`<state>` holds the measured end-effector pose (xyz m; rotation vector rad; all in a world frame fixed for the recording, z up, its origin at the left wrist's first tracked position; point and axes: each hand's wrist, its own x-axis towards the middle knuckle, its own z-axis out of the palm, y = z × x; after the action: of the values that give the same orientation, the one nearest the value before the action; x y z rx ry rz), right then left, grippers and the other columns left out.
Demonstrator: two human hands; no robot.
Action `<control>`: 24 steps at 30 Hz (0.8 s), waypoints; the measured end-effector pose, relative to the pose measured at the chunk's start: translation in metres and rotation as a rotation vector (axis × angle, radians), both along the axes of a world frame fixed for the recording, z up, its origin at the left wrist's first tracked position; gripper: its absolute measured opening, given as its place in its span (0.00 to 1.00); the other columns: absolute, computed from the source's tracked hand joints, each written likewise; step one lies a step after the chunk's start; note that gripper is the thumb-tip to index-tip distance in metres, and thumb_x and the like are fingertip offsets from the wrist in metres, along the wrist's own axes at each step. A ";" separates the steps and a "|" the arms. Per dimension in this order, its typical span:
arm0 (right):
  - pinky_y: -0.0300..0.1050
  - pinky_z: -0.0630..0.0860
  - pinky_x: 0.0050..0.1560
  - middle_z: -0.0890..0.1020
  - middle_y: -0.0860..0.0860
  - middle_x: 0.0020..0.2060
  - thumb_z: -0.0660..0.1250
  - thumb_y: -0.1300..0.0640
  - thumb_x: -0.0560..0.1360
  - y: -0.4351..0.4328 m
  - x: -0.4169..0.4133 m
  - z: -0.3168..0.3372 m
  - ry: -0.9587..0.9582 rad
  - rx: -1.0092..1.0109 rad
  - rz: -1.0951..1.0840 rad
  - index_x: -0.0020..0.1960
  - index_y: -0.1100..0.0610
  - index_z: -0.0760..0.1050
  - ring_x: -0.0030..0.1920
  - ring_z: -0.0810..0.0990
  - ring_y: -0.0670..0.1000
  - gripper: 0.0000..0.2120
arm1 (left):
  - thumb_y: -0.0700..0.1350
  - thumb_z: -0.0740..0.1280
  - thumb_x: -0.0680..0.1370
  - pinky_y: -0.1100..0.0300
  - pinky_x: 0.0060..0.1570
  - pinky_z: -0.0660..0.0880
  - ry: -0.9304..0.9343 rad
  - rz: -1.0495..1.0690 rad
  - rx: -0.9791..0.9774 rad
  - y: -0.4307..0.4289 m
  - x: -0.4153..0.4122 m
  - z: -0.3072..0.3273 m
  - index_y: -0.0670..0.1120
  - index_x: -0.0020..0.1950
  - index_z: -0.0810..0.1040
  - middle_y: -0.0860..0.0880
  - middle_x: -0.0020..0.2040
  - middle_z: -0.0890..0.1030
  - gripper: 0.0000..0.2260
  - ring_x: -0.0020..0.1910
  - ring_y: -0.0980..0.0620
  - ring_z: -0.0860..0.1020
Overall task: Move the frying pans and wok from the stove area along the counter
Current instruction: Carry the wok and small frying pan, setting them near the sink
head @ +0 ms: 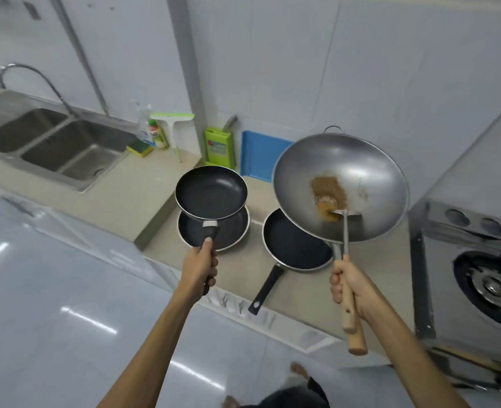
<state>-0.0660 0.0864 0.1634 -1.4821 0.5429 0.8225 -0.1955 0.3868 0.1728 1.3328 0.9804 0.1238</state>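
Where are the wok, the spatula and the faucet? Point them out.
wok (361, 160): head view, bare inner wall.
spatula (345, 231): head view, metal shaft.
faucet (34, 72): head view, curved neck.

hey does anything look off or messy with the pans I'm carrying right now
Yes. The wok in your right hand is tilted and still holds brownish food residue and a metal spatula, so both could slide out. The small frying pan in your left hand looks clean.

Wok (340, 184): bare grey metal, dull sheen, wooden handle. Pans (211, 192): matt black non-stick lining, bright metal rims, black plastic handles. Sink (51, 142): brushed steel. Counter (131, 198): matt beige stone. Wall (302, 69): glossy pale tile.
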 end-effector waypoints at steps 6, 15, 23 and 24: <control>0.34 0.61 0.18 0.68 0.50 0.23 0.59 0.61 0.76 0.114 -0.011 0.013 -0.007 -0.009 0.229 0.35 0.55 0.68 0.17 0.63 0.47 0.11 | 0.56 0.60 0.83 0.65 0.20 0.59 -0.046 0.146 0.013 0.093 -0.050 0.017 0.44 0.40 0.72 0.49 0.29 0.69 0.18 0.19 0.55 0.62; 0.33 0.61 0.17 0.69 0.49 0.21 0.58 0.61 0.79 0.283 0.006 0.017 0.027 -0.002 0.461 0.35 0.54 0.67 0.16 0.63 0.45 0.13 | 0.57 0.61 0.81 0.65 0.18 0.59 0.033 0.387 0.055 0.230 -0.100 0.021 0.44 0.40 0.74 0.52 0.26 0.71 0.18 0.19 0.55 0.64; 0.35 0.62 0.17 0.70 0.50 0.23 0.60 0.61 0.77 0.392 0.021 0.020 0.039 -0.011 0.578 0.36 0.56 0.69 0.18 0.64 0.46 0.11 | 0.55 0.62 0.81 0.64 0.22 0.61 0.004 0.490 0.042 0.324 -0.116 0.018 0.42 0.44 0.75 0.52 0.26 0.71 0.17 0.20 0.54 0.64; 0.35 0.62 0.16 0.70 0.50 0.23 0.60 0.61 0.77 0.404 0.022 0.022 0.038 -0.019 0.587 0.36 0.56 0.69 0.18 0.64 0.46 0.11 | 0.55 0.62 0.81 0.63 0.22 0.61 0.002 0.496 0.038 0.334 -0.117 0.017 0.42 0.43 0.75 0.53 0.25 0.71 0.17 0.20 0.54 0.64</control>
<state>-0.0439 0.4908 0.1852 -1.6700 0.1333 1.3020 -0.3129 0.7210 0.1900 1.0994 1.2999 0.5191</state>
